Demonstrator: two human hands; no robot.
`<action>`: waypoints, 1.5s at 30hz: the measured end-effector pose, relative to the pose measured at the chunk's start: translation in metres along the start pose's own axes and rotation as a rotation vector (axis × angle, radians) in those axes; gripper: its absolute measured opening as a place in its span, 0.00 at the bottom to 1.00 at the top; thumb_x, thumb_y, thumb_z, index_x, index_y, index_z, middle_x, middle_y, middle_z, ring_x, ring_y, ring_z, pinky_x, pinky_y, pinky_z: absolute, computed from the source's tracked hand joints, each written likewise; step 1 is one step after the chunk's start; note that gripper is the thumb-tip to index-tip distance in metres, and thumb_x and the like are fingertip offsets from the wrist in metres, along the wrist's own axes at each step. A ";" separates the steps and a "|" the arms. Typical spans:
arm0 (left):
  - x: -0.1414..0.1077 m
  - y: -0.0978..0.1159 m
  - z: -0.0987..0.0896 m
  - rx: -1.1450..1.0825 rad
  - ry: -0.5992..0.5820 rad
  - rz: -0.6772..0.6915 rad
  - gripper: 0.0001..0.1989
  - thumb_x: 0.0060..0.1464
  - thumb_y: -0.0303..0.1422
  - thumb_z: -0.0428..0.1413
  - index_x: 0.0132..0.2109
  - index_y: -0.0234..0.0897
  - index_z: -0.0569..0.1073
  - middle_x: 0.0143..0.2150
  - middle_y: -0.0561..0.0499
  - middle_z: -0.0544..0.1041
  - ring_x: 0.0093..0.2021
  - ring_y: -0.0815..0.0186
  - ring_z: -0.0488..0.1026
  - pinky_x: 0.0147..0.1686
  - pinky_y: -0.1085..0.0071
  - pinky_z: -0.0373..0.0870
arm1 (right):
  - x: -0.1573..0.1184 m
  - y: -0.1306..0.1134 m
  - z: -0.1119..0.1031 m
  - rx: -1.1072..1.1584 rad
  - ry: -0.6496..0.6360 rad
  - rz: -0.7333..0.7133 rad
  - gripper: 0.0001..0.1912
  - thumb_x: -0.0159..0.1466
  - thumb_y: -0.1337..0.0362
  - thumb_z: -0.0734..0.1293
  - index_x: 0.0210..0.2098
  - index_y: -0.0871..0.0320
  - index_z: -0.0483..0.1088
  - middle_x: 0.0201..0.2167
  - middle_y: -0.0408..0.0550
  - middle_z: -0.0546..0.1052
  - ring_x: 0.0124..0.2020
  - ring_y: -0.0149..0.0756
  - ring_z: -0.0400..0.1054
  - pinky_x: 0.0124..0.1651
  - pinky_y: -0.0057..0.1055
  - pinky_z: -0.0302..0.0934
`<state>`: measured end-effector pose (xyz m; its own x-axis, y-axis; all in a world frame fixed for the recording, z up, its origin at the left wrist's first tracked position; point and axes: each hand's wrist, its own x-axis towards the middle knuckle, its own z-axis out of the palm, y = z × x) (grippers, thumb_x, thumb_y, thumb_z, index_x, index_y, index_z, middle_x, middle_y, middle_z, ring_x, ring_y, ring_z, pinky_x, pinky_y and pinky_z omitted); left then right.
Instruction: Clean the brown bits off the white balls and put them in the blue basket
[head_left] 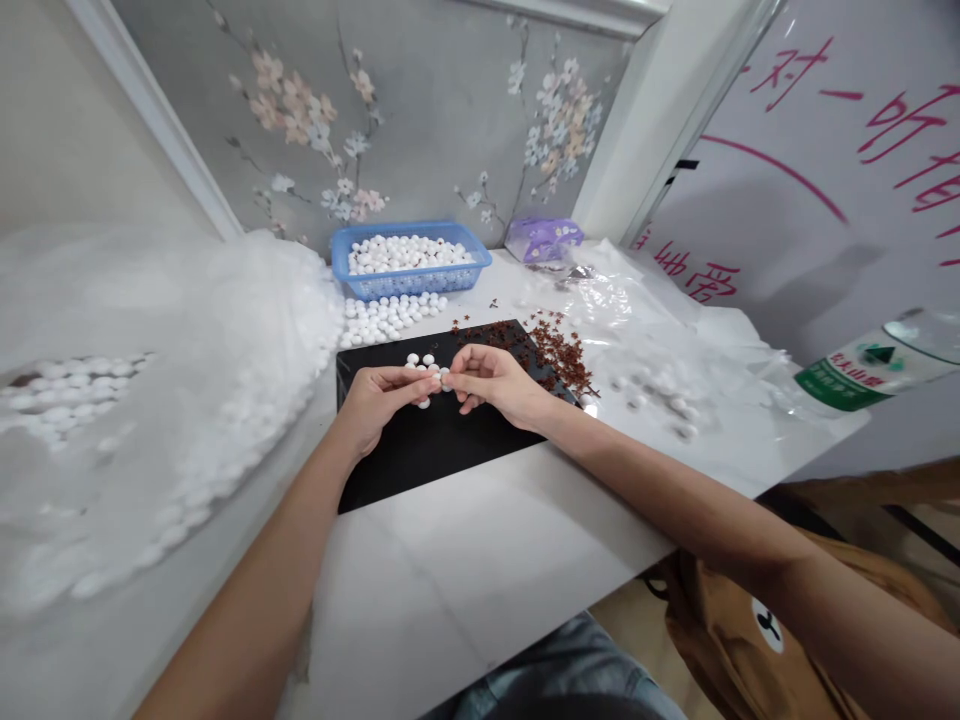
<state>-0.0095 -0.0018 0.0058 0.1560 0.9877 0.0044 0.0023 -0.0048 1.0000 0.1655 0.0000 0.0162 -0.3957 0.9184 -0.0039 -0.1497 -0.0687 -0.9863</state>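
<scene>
Left hand [367, 405] meets right hand [499, 383], fingers [397, 376] of both pinching what looks like one white bead [439, 379] over the black mat [442, 450], in from the table's [487, 540] near edge; brown stars [561, 350] crowd the mat's right side, probably for quick reach.

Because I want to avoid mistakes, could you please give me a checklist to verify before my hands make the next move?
1. Left hand pinching a white bead: ok, it appears so.
2. Right hand gripping the same bead: cannot tell; the fingertips are close to it, but too small to judge.
3. Hands over the black mat: ok.
4. Brown stars gathered in a container: not ok; they lie loose on mat and table.
5. Blue basket upright: ok, with white beads inside.
6. Bottle away from the mat: ok, far right.
</scene>
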 end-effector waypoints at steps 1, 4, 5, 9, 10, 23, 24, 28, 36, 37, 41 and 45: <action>0.000 0.000 0.000 -0.003 -0.007 -0.002 0.10 0.36 0.35 0.65 0.29 0.38 0.79 0.29 0.48 0.79 0.27 0.69 0.71 0.30 0.73 0.68 | 0.000 0.000 0.000 -0.001 -0.010 -0.009 0.20 0.43 0.56 0.74 0.27 0.59 0.62 0.19 0.35 0.66 0.19 0.21 0.61 0.20 0.21 0.64; -0.001 0.002 -0.001 -0.007 -0.015 -0.007 0.09 0.36 0.36 0.65 0.29 0.38 0.79 0.29 0.48 0.79 0.27 0.69 0.71 0.30 0.73 0.69 | 0.001 0.000 0.000 -0.018 -0.040 -0.038 0.20 0.45 0.55 0.73 0.27 0.58 0.61 0.17 0.34 0.64 0.17 0.21 0.58 0.16 0.19 0.61; -0.001 0.002 -0.001 -0.004 -0.015 -0.009 0.09 0.36 0.36 0.65 0.29 0.38 0.79 0.29 0.48 0.79 0.26 0.69 0.71 0.30 0.72 0.69 | 0.002 0.000 -0.001 -0.029 -0.048 -0.043 0.20 0.45 0.55 0.73 0.27 0.58 0.61 0.17 0.33 0.63 0.16 0.21 0.57 0.15 0.19 0.60; -0.001 0.001 -0.003 0.011 -0.024 -0.024 0.10 0.35 0.36 0.65 0.29 0.38 0.80 0.28 0.48 0.79 0.26 0.68 0.71 0.30 0.71 0.69 | 0.003 0.000 -0.005 -0.071 -0.088 -0.038 0.19 0.46 0.55 0.72 0.28 0.58 0.62 0.18 0.33 0.63 0.15 0.19 0.54 0.12 0.18 0.54; -0.001 0.001 -0.003 0.013 -0.030 -0.029 0.10 0.35 0.36 0.65 0.29 0.38 0.80 0.29 0.47 0.79 0.26 0.68 0.71 0.31 0.71 0.69 | 0.003 0.000 -0.006 -0.081 -0.098 -0.030 0.19 0.46 0.55 0.72 0.29 0.59 0.62 0.18 0.34 0.63 0.14 0.19 0.53 0.11 0.17 0.52; -0.001 0.003 0.003 0.056 -0.098 0.008 0.14 0.43 0.39 0.61 0.37 0.36 0.77 0.35 0.47 0.78 0.27 0.70 0.69 0.26 0.74 0.64 | 0.037 -0.035 -0.038 -0.431 -0.164 -0.021 0.15 0.50 0.59 0.70 0.34 0.59 0.67 0.28 0.40 0.67 0.16 0.19 0.53 0.15 0.20 0.48; -0.001 0.003 0.004 0.068 -0.084 0.004 0.15 0.44 0.40 0.60 0.38 0.36 0.77 0.36 0.47 0.78 0.25 0.71 0.68 0.23 0.75 0.62 | 0.047 -0.034 -0.039 -0.498 -0.087 -0.057 0.14 0.51 0.59 0.69 0.33 0.60 0.67 0.28 0.40 0.67 0.16 0.19 0.53 0.16 0.21 0.48; -0.002 0.002 0.005 0.245 -0.040 0.062 0.15 0.45 0.42 0.58 0.38 0.37 0.77 0.36 0.48 0.77 0.23 0.72 0.64 0.22 0.75 0.59 | 0.090 -0.018 -0.032 -0.877 0.133 -0.264 0.10 0.55 0.64 0.67 0.35 0.61 0.70 0.25 0.40 0.67 0.24 0.25 0.60 0.30 0.24 0.56; -0.001 -0.001 0.005 0.563 0.029 0.305 0.12 0.47 0.38 0.56 0.36 0.37 0.77 0.26 0.55 0.65 0.20 0.74 0.54 0.22 0.74 0.55 | 0.130 0.002 -0.008 -1.298 0.137 -0.298 0.09 0.57 0.68 0.63 0.38 0.61 0.71 0.27 0.45 0.71 0.30 0.32 0.63 0.35 0.27 0.55; -0.001 -0.002 0.005 0.565 0.029 0.300 0.12 0.47 0.38 0.56 0.36 0.37 0.77 0.26 0.55 0.64 0.20 0.75 0.54 0.22 0.75 0.55 | 0.129 0.002 -0.007 -1.318 0.147 -0.300 0.09 0.58 0.69 0.62 0.37 0.61 0.71 0.28 0.46 0.71 0.31 0.33 0.63 0.35 0.27 0.55; 0.000 -0.002 0.004 0.579 0.034 0.294 0.11 0.46 0.36 0.56 0.37 0.36 0.76 0.27 0.56 0.63 0.20 0.76 0.54 0.22 0.75 0.56 | 0.121 0.000 -0.009 -1.368 0.185 -0.314 0.12 0.61 0.68 0.59 0.41 0.61 0.69 0.36 0.50 0.72 0.36 0.35 0.64 0.38 0.28 0.56; 0.000 -0.001 0.003 0.592 0.019 0.296 0.11 0.45 0.34 0.56 0.37 0.37 0.76 0.28 0.55 0.63 0.20 0.76 0.53 0.22 0.75 0.56 | 0.124 0.002 -0.008 -1.389 0.178 -0.291 0.12 0.58 0.66 0.62 0.41 0.60 0.70 0.39 0.51 0.71 0.37 0.37 0.65 0.38 0.30 0.57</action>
<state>-0.0060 -0.0021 0.0051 0.2156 0.9341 0.2845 0.5053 -0.3561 0.7860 0.1239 0.1170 0.0128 -0.3726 0.8763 0.3055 0.8294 0.4621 -0.3139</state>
